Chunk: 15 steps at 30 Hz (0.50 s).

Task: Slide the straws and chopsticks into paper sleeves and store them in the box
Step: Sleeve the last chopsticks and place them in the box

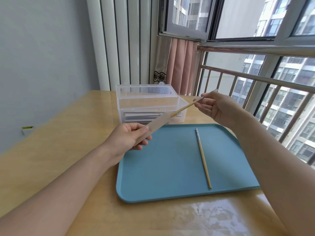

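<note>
Wooden and pale yellow, the glossy tabletop (68, 167) carries a flat blue rectangular plastic tray (162, 176) with rounded corners. On the tray's right half lies a loose thin bamboo chopstick with a patterned silvery top (203, 158), its patterned end pointing away from the person, touched by neither hand.

Above the tray's far left corner, the left hand (127, 138) has its grip clamped on the near end of a long flat tan paper sleeve (157, 124), thumb on top and fingers curled beneath. The sleeve slants up and to the right from that grip, its open far end well clear of the fingers. A second bamboo chopstick (185, 107) meets that open end with its plain tip, which seems just inside the mouth, though the blur makes it hard to be sure. Its upper end is pinched in the grip of the right hand (216, 106), between thumb and fingertips, with the remaining fingers loosely spread.

Behind the hands, just beyond the tray's far edge, stands a clear plastic storage box with its hinged lid raised (150, 106), holding a stack of filled sleeves.
</note>
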Available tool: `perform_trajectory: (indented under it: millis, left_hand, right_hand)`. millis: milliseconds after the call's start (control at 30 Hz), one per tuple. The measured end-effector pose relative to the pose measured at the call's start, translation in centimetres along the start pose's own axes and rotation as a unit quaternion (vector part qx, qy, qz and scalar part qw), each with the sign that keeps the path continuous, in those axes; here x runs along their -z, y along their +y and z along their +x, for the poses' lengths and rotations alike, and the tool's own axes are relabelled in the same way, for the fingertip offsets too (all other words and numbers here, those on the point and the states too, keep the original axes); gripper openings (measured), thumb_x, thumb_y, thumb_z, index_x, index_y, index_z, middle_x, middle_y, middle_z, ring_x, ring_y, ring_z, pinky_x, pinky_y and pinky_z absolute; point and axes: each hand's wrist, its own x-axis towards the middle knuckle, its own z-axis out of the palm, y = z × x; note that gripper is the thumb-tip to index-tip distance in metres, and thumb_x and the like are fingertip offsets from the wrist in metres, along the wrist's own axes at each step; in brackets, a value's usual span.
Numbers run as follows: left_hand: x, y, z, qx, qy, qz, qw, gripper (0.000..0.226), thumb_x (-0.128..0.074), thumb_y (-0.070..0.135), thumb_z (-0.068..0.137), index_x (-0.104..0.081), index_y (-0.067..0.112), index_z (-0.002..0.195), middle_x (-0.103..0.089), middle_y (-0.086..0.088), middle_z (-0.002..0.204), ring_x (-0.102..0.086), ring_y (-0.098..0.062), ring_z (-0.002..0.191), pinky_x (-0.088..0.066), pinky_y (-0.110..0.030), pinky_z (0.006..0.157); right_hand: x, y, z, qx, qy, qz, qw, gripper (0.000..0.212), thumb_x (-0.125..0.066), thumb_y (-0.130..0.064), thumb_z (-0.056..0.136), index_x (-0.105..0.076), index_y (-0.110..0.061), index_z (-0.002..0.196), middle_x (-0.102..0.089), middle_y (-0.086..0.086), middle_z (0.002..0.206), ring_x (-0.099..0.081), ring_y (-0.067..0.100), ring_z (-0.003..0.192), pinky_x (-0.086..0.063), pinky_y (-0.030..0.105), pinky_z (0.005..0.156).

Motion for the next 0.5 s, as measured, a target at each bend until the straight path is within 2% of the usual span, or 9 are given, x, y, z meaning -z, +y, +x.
perform_trajectory:
  millis: [100,300,400,500]
  left_hand:
    - [-0.02,0.12,-0.06,0.003,0.006,-0.011,1.0,0.018,-0.061,0.026,0.099,-0.072,0.012,0.094,-0.073,0.0,0.081,-0.064,-0.006,0.064,-0.05,-0.018,0.054]
    - [-0.08,0.39,-0.13,0.008,0.018,-0.027,0.999,0.017,-0.064,0.025,0.097,-0.074,0.012,0.094,-0.074,-0.004,0.082,-0.067,-0.011,0.067,-0.051,-0.021,0.053]
    - [-0.31,0.34,-0.14,0.004,0.032,-0.026,0.999,0.016,-0.066,0.024,0.096,-0.076,0.012,0.095,-0.076,-0.004,0.082,-0.069,-0.012,0.067,-0.053,-0.021,0.053]
    - [-0.44,0.28,-0.2,-0.008,0.045,-0.012,0.999,0.015,-0.067,0.025,0.095,-0.077,0.014,0.092,-0.076,-0.004,0.081,-0.07,-0.011,0.067,-0.052,-0.021,0.053]
  right_hand:
    - [-0.32,0.13,-0.21,-0.013,-0.024,-0.03,0.999,0.008,-0.049,-0.004,0.098,-0.057,-0.003,0.1,-0.074,0.018,0.079,-0.075,0.024,0.068,-0.059,0.025,0.054]
    - [-0.06,0.35,-0.04,-0.033,-0.076,-0.08,0.993,0.011,-0.052,-0.009,0.096,-0.063,-0.007,0.098,-0.074,0.02,0.098,-0.075,0.029,0.073,-0.06,0.03,0.057]
    - [-0.11,0.4,-0.04,-0.047,-0.093,-0.097,0.99,0.013,-0.053,-0.015,0.098,-0.065,-0.009,0.096,-0.074,0.018,0.097,-0.073,0.029,0.074,-0.059,0.031,0.057]
    - [-0.35,0.48,0.33,-0.02,-0.052,-0.07,0.996,0.021,-0.054,-0.024,0.102,-0.064,-0.007,0.095,-0.07,0.015,0.087,-0.071,0.022,0.066,-0.058,0.028,0.054]
